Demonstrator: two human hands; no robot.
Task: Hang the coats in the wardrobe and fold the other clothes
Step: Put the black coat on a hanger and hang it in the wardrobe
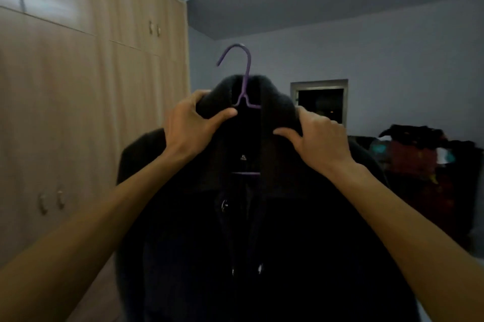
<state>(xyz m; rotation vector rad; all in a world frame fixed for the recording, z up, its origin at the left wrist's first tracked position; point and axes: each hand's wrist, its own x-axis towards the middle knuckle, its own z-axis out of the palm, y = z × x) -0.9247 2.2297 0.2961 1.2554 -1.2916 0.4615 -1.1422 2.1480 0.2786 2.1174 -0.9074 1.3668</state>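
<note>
Both hands hold a black coat (pixel 262 230) up on a purple hanger (pixel 246 78), in front of the person and outside the wardrobe (pixel 78 101). The left hand (pixel 188 125) curls over the left fold of the collar (pixel 279 101), thumb pressed in beside the hanger's neck. The right hand (pixel 319 141) clasps the right fold, thumb underneath. The hook rises above and between the two grips, its open end turned toward the left hand's side. A size label (pixel 243 157) and the hanger's lower bar show just below the hands.

The step in hand appears to be settling the coat squarely on the hanger before it goes on a rail. Doing it well likely means keeping both shoulders seated evenly, then moving one hand to the hook so the other is free. The coat looks thick and heavy, and a lopsided collar could let it slide off.

Outward from the left hand stands the wardrobe. Every door in view is closed, so its contents and rail are hidden, and a door must be opened first. Beyond the right hand a heap of dark and red clothes (pixel 424 154) awaits folding. What it rests on cannot be made out. A dark window (pixel 320 104) lies behind the right hand.
</note>
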